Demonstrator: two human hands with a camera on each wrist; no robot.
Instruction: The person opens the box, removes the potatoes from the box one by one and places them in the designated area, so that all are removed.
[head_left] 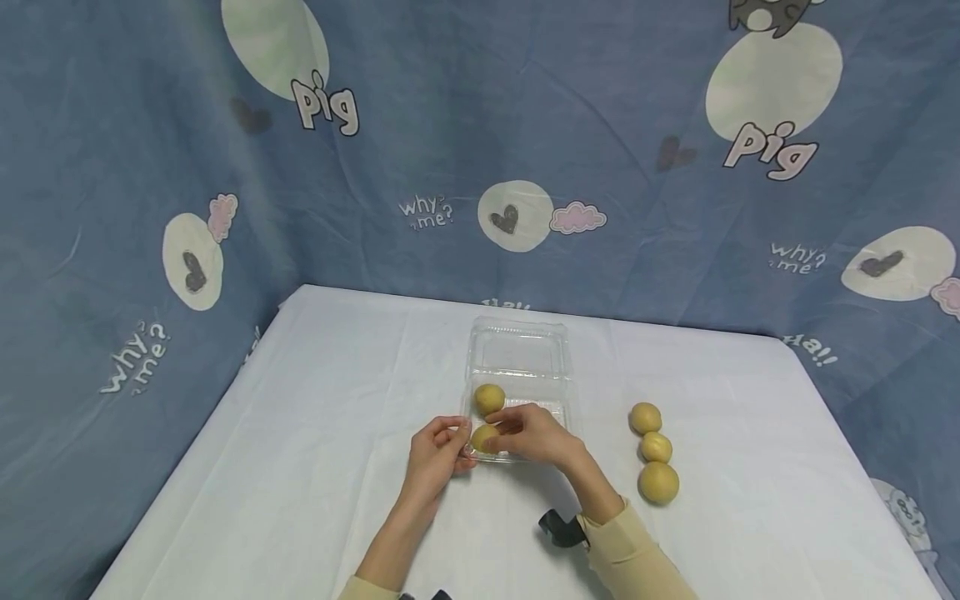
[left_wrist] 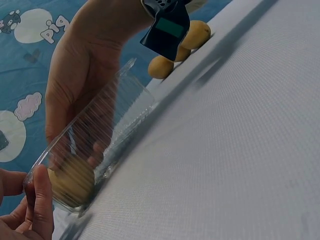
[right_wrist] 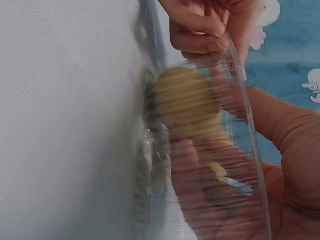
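Note:
A clear plastic clamshell container (head_left: 546, 407) lies on the table with its lid (head_left: 517, 350) laid back, away from me. My left hand (head_left: 435, 458) pinches the rim at its near left corner, thumb and fingers on either side of the wall in the left wrist view. Inside that corner my right hand (head_left: 534, 433) holds a round yellow fruit (head_left: 483, 437) between thumb and fingers. The same fruit (right_wrist: 185, 100) shows through the ribbed wall in the right wrist view, low in the container. A second yellow fruit (head_left: 490, 398) sits just behind it on the left side.
To the right of the container, three more yellow fruits (head_left: 656, 448) stand in a row on the white tablecloth (head_left: 322, 433). A blue printed curtain (head_left: 420, 150) hangs behind the table and along its left side. A black wrist device (head_left: 562, 529) is on my right wrist.

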